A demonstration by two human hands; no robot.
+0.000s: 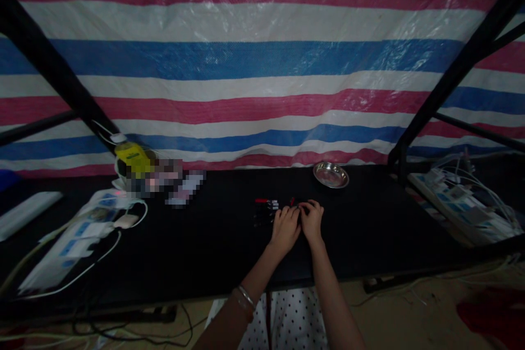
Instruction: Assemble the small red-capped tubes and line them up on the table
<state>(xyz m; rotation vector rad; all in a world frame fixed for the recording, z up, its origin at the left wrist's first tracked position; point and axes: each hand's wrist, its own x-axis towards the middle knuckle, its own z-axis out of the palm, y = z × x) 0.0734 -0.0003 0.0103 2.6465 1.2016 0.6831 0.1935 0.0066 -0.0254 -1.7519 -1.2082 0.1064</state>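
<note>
My left hand [286,225] is over the black table, just right of a small row of pens, its fingers bent down and close together. My right hand [311,220] touches it at the fingertips, thumb and fingers curled in. A small red-and-black piece [292,202] shows just beyond the fingertips. Whatever both hands pinch is mostly hidden and too dark to name. In the row, a red pen [261,200] lies farthest from me. Several black pens [264,209] with white marks lie beside it, partly covered by the left hand.
A shiny metal dish [331,176] stands at the back right of the table [369,229]. Power strips with cables lie at left [77,240] and right [463,202]. A yellow item [133,157] and blurred-out things sit back left. Black frame posts flank a striped sheet [262,60].
</note>
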